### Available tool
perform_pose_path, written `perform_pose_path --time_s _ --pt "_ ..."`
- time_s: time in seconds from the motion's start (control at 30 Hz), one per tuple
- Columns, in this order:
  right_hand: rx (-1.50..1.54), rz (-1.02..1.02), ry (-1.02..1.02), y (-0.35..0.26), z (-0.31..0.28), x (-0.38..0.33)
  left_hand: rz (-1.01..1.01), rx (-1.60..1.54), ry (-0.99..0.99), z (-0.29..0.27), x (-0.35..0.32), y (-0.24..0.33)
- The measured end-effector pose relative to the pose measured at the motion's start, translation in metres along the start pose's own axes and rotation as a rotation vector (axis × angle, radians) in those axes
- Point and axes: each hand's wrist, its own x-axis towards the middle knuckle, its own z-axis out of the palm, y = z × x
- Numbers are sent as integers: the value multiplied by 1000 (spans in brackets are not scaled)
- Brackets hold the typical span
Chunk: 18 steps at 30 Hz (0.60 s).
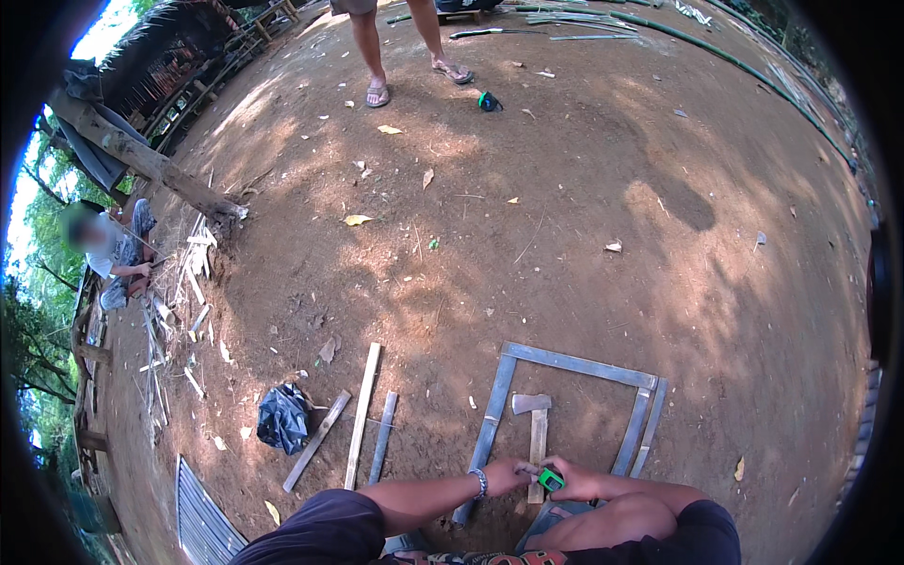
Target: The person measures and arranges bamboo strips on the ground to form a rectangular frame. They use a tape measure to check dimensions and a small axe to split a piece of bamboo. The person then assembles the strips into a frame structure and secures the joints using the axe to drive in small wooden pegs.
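My right hand (pixel 576 480) is wrapped round a small green and black tape measure (pixel 551 480), low in the picture. Close to its left, my left hand (pixel 507 476), with a bracelet at the wrist, has its fingers drawn together. What they pinch, if anything, is too small to make out. Under and between the hands lies a hatchet (pixel 538 438) with a pale wooden handle, its metal head pointing away from me. Around it on the ground lies a frame of grey slats (pixel 574 361), open on my side; one more slat (pixel 650 428) lies along its right side.
Left of the frame lie loose wood strips (pixel 363 414) and a crumpled black plastic bag (pixel 282 417). A corrugated sheet (pixel 202 513) is at lower left. One person (pixel 118 250) sits by split wood at left; another stands (pixel 372 56) ahead near a green-black object (pixel 489 102).
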Motion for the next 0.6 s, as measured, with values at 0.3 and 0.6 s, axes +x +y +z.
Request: perform_pose_path --time_s 0.3,0.6 --pt "85 -9 61 22 10 0 -136 -149 -180 -1 -2 27" --pt "858 213 -261 -7 -9 -2 -229 -496 116 3 -15 -7"
